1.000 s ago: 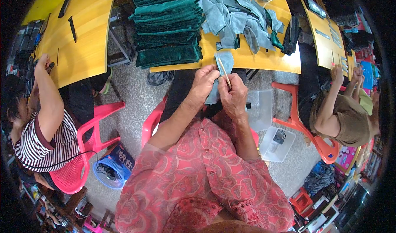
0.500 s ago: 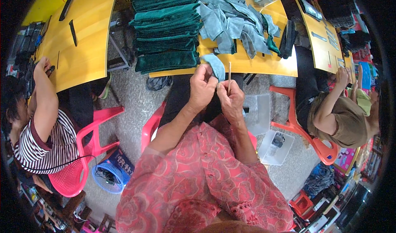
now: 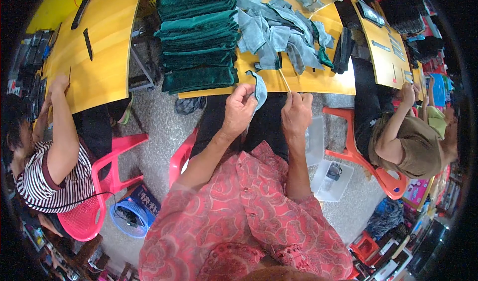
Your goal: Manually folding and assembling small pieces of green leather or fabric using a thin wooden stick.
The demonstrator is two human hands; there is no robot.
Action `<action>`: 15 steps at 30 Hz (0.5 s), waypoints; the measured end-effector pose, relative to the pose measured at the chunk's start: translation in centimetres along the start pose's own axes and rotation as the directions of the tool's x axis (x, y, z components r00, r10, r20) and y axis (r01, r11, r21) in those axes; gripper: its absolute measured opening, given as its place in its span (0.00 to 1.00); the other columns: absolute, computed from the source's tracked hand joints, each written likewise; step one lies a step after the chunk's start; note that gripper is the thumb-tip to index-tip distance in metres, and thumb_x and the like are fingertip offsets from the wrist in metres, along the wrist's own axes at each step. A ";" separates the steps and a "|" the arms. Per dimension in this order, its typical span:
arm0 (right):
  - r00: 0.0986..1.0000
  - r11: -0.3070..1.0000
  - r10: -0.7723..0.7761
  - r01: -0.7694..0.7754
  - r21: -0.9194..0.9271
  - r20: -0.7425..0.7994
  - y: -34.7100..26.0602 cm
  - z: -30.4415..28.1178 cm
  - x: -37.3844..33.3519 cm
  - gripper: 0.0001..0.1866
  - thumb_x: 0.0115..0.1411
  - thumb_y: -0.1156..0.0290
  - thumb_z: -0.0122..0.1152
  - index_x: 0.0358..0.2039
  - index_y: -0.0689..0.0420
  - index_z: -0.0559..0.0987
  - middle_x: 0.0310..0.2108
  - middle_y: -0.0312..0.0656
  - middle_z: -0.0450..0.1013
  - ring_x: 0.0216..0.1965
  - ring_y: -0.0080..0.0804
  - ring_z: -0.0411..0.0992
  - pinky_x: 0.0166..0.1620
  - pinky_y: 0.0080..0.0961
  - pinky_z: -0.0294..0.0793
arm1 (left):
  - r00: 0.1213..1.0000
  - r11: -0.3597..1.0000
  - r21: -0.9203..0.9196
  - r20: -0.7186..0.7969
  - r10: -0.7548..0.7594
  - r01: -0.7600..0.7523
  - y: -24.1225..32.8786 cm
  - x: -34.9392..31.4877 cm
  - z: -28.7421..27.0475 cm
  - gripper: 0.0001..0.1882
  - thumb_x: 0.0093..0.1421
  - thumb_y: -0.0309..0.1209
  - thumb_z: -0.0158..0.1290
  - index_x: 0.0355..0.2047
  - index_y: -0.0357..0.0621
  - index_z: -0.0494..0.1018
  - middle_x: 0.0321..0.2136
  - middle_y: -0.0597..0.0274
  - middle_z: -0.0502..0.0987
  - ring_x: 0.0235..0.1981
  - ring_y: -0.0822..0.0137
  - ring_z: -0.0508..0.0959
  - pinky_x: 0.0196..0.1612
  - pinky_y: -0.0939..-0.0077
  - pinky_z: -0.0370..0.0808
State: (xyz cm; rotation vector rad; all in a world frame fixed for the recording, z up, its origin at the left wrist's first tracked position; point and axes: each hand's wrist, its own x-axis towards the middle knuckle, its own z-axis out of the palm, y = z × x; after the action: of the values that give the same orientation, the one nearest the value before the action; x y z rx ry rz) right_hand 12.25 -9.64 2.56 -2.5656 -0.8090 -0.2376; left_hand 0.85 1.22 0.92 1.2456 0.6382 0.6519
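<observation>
My left hand (image 3: 237,113) is closed on a small, curved piece of light blue-grey fabric (image 3: 260,89), which stands up past the fingertips. To its right, my right hand (image 3: 297,113) pinches a thin, light-coloured stick (image 3: 284,80) that slants up and to the left. Stick and fabric are apart. Both hands are over my lap, just before the near edge of the yellow table (image 3: 332,84). Beyond them lies a loose heap of similar blue-grey fabric pieces (image 3: 279,36), with some dark green among them.
A tall stack of folded dark green velvet cloth (image 3: 196,52) stands left on the table. Black folded cloth (image 3: 342,51) lies at its right side. A person in stripes (image 3: 55,181) sits left, another in brown (image 3: 411,149) right. Clear plastic bins (image 3: 332,179) rest on the floor.
My right hand has moved right, away from the left hand, and the stick has come away from the fabric and tilted left. My left hand has shifted slightly down and left, still gripping the fabric.
</observation>
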 end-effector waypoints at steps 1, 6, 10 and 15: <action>1.000 1.000 0.001 -0.001 0.000 -0.002 -0.6 -0.1 0.5 0.06 0.58 0.67 0.56 0.33 0.55 0.77 0.31 0.44 0.67 0.33 0.45 0.70 0.32 0.41 0.71 | 1.000 1.000 0.000 0.002 0.001 -0.001 0.0 -0.1 0.1 0.10 0.57 0.18 0.48 0.40 0.36 0.71 0.34 0.65 0.76 0.34 0.77 0.75 0.40 0.80 0.73; 0.982 0.982 -0.168 0.159 -0.104 -0.085 -1.2 1.1 3.3 0.06 0.53 0.67 0.61 0.32 0.51 0.79 0.29 0.40 0.69 0.35 0.41 0.70 0.35 0.36 0.70 | 0.997 0.999 -0.034 0.071 -0.024 0.027 0.0 -0.6 0.6 0.08 0.58 0.19 0.49 0.39 0.36 0.70 0.33 0.68 0.75 0.34 0.79 0.74 0.39 0.82 0.72; 0.961 0.968 -0.247 0.239 -0.077 -0.121 -0.8 2.9 4.7 0.08 0.52 0.66 0.63 0.33 0.51 0.79 0.30 0.39 0.70 0.36 0.38 0.70 0.36 0.33 0.68 | 0.994 0.999 -0.046 0.106 -0.019 0.024 -0.3 -0.7 0.9 0.07 0.58 0.20 0.50 0.39 0.36 0.70 0.32 0.69 0.74 0.33 0.80 0.73 0.39 0.83 0.72; 0.979 0.916 -0.106 0.165 0.365 -0.176 -1.2 1.3 2.7 0.07 0.54 0.71 0.64 0.33 0.57 0.79 0.26 0.39 0.73 0.28 0.34 0.71 0.32 0.30 0.69 | 0.999 0.996 -0.074 0.016 -0.042 0.043 -1.1 -0.4 0.8 0.07 0.58 0.19 0.50 0.38 0.37 0.69 0.30 0.69 0.73 0.30 0.81 0.71 0.34 0.84 0.71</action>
State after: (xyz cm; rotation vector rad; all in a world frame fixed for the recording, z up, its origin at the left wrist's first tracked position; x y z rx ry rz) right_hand 13.79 -6.75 2.60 -2.1064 -0.8799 -0.2868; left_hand 1.29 0.22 0.00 1.1634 0.6218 0.6253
